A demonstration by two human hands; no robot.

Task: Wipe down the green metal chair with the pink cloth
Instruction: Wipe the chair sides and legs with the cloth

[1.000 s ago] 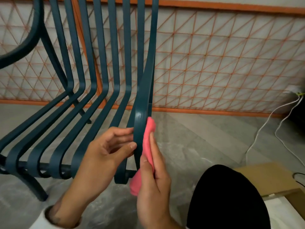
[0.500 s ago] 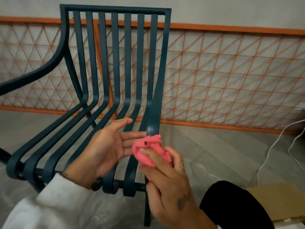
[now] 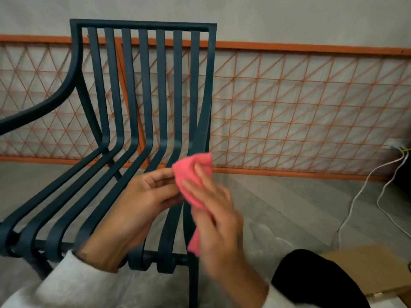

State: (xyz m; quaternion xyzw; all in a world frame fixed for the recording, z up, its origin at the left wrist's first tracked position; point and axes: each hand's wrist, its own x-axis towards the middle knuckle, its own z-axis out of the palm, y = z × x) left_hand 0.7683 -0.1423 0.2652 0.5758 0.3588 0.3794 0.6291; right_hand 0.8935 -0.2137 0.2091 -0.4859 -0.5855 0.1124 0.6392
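While the right hand [image 3: 219,218] grips the pink cloth [image 3: 191,170], the cloth sits against the green metal chair [image 3: 142,25] at the bend where the chair's rightmost upright turns from backrest into seat. Its upper part is bunched under the right fingers [image 3: 200,174], which lie over it. A loose tail hangs below the palm, beside the chair's right front leg. That hand is smeared by motion, so its thumb cannot be made out, though the cloth seems pinched rather than merely pressed.

The left hand [image 3: 142,201] hovers over the right part of the chair's seat slats, palm turned towards the cloth. Its fingers are loosely bent and hold nothing, and their tips touch the cloth's left edge. A pale sleeve [image 3: 66,283] covers that forearm, which crosses the chair's front rail.

The chair stands upright on a grey floor [image 3: 278,207], with seven flat slats running down the back and curving forward into the seat. One curved armrest shows on the chair's left side.

Behind the chair, an orange lattice fence [image 3: 311,107] runs along a pale wall. Well to the chair's right, white cables [image 3: 353,210] trail down across the floor. A sheet of brown cardboard [image 3: 367,270] lies to the right of the chair's front, partly hidden by a black-clad knee [image 3: 311,283].
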